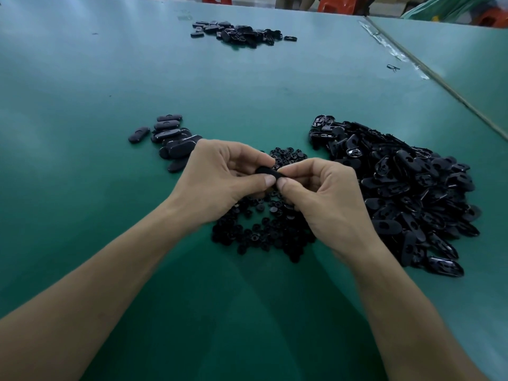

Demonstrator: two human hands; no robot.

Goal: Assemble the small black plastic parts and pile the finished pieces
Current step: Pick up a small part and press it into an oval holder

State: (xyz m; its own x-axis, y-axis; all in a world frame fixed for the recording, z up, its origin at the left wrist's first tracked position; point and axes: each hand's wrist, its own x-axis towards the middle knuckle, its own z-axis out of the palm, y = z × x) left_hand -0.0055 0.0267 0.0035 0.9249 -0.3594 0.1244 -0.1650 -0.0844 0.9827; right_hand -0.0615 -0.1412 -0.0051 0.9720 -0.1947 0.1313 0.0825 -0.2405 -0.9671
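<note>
Over on the left of the green table (82,100), a small pile of closed oval pieces (167,140) lies just beyond the left hand (217,180). That hand's thumb and fingers are curled round one end of a black oval part (264,171), held above a scatter of small round parts (264,229). The right hand (324,199) pinches the part's other end, thumb tips nearly meeting. Further right sits a big heap of open oval shells (406,193), and another pile (239,33) lies far across the table.
</note>
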